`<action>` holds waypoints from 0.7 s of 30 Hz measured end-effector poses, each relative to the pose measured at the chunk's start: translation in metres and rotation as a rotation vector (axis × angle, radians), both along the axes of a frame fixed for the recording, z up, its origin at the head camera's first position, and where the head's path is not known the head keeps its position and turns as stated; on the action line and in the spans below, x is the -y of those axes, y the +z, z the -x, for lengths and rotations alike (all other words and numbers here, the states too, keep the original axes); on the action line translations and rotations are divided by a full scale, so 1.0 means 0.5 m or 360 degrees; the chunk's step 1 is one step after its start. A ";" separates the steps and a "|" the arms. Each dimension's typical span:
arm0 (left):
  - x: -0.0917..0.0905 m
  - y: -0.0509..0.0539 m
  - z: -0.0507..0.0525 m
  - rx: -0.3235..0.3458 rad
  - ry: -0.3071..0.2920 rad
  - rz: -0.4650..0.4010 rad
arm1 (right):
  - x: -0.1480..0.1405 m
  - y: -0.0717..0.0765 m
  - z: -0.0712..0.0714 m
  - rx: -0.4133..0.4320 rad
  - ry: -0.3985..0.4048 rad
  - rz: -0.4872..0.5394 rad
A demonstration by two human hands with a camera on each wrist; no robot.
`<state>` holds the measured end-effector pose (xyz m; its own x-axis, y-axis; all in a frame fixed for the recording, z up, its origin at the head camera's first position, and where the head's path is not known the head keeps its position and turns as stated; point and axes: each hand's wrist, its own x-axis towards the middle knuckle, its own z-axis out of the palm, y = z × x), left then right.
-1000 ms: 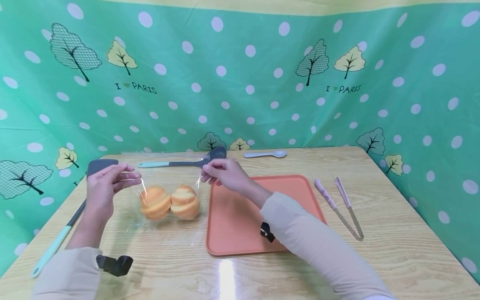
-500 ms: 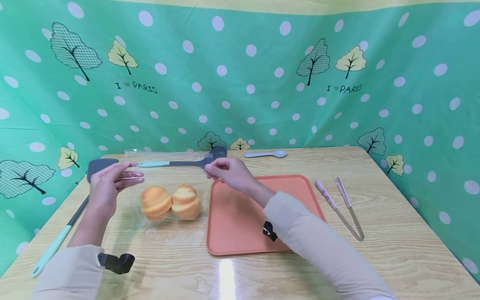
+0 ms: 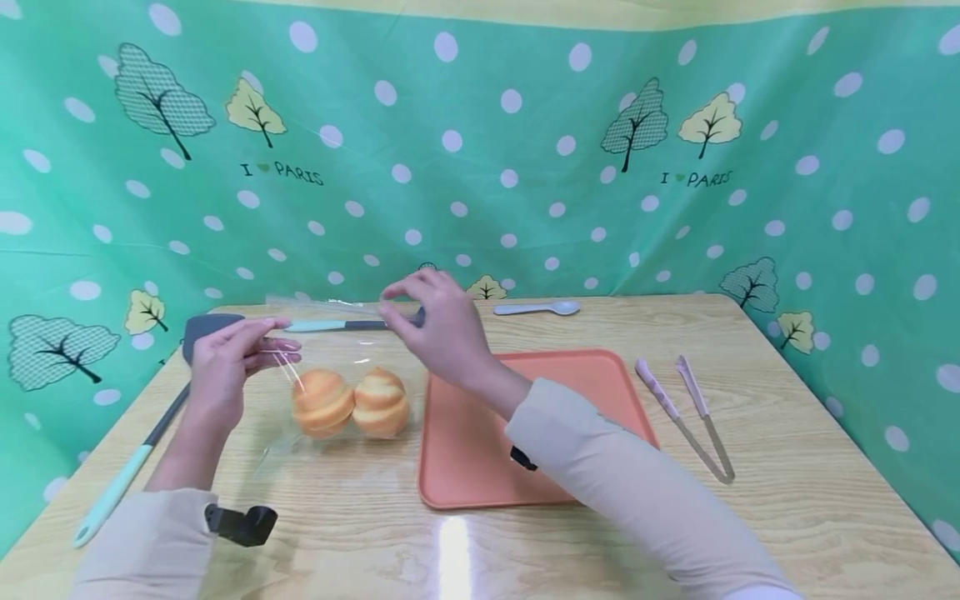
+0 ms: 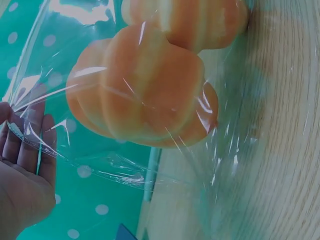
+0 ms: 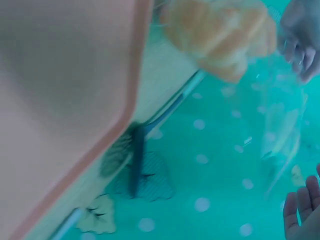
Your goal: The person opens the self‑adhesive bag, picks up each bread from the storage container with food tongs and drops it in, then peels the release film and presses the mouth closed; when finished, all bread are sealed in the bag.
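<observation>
A clear plastic bag holds two golden-brown bread rolls with ridged tops, side by side. At the left edge of the bag, my left hand pinches the film between thumb and index finger, its other fingers behind the film in the left wrist view. My right hand is raised by the bag's upper right corner, thumb and index finger apart. In the right wrist view, the fingers of this hand look loosely extended, beside the loose upper film. Whether they touch the film is hard to tell.
A pink tray lies right of the bread, under my right forearm. Tongs rest farther right. A pale spoon and a mint-handled ladle, its head partly hidden, lie behind. A mint-handled spatula lies at the left.
My right hand has let go of the bag's right edge, moved up and slightly left, and its fingers have spread. My left hand stays at the left edge.
</observation>
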<state>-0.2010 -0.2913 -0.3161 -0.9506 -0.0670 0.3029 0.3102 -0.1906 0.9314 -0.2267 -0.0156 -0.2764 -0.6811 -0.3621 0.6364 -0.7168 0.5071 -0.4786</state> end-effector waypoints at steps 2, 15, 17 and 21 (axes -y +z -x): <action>-0.009 0.005 0.000 -0.0032 0.0002 0.0018 | 0.017 0.012 -0.009 -0.0016 0.0048 -0.0075; -0.057 0.035 -0.004 -0.0213 -0.0006 0.0330 | 0.093 0.063 -0.024 0.0060 -0.0069 -0.0398; -0.064 0.040 -0.005 -0.0241 -0.0018 0.0354 | 0.095 0.065 -0.023 0.0075 -0.0078 -0.0403; -0.076 0.048 -0.009 -0.0275 -0.0050 0.0400 | 0.097 0.066 -0.021 0.0125 -0.0104 -0.0399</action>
